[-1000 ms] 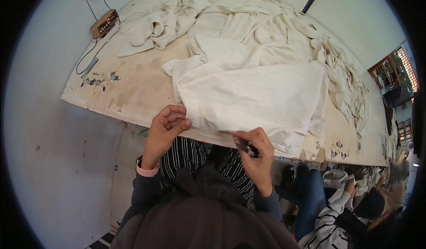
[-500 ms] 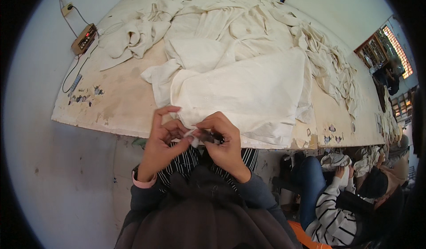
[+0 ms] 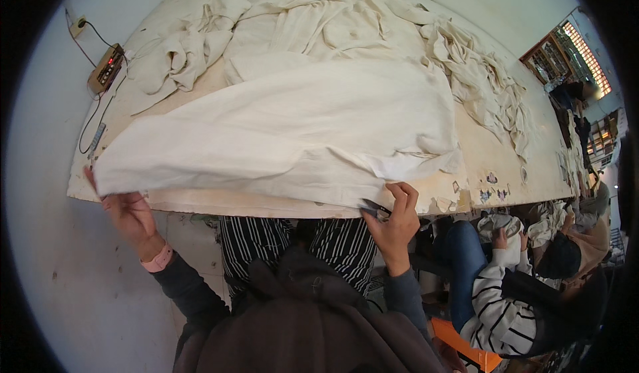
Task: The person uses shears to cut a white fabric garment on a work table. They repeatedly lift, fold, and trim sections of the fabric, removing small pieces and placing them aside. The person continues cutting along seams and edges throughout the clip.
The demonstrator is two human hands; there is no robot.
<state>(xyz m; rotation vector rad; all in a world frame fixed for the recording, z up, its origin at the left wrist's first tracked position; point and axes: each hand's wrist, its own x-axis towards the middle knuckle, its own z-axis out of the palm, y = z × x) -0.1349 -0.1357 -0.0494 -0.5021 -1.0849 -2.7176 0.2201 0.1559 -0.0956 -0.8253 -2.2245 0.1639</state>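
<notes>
A long piece of cream cloth (image 3: 266,133) is stretched sideways along the near edge of the table. At its left end, my left hand (image 3: 130,213) grips the corner, with one finger reaching up beside the fabric. Small dark thread snips (image 3: 377,206) sit in my right hand (image 3: 397,223), their tips against the cloth's near edge on the right. Whether the right fingers also pinch the fabric is hard to make out.
More crumpled cream fabric lies at the far left (image 3: 180,60) and the right (image 3: 479,80) of the worn table (image 3: 193,206). A brown box with a red display (image 3: 106,67) and cables sits at the left wall. A seated co-worker in a striped sleeve (image 3: 499,300) handles cloth at right.
My hands were close together over a small bit of cloth. They have since moved apart, the left far leftward with the corner, and the fabric is now spread wide.
</notes>
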